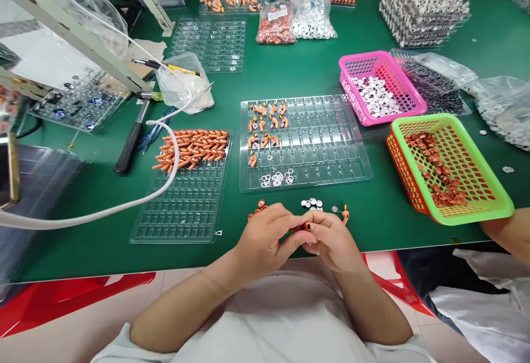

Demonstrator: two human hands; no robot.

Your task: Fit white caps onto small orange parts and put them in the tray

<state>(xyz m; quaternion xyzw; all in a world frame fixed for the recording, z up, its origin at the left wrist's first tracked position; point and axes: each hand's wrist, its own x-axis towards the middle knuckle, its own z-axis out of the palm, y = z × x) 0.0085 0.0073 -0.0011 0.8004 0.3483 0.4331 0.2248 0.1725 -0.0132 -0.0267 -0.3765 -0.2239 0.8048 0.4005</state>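
My left hand (267,237) and my right hand (331,238) meet at the near edge of the green table (314,67). Both pinch one small orange part (307,225) between their fingertips. Just beyond my fingers lie a few loose orange parts (260,206), some small white discs (312,204) and one more orange piece (345,215). Past them sits a clear compartment tray (327,142) with several orange assemblies at its left and small white rings near its front edge.
A second clear tray (186,203) at left holds a pile of orange pieces (192,146). A pink basket (383,84) of white discs and a green basket (451,167) of orange rings stand right. A hammer (131,139), a white hose (124,205) and another person's arm (507,233) are nearby.
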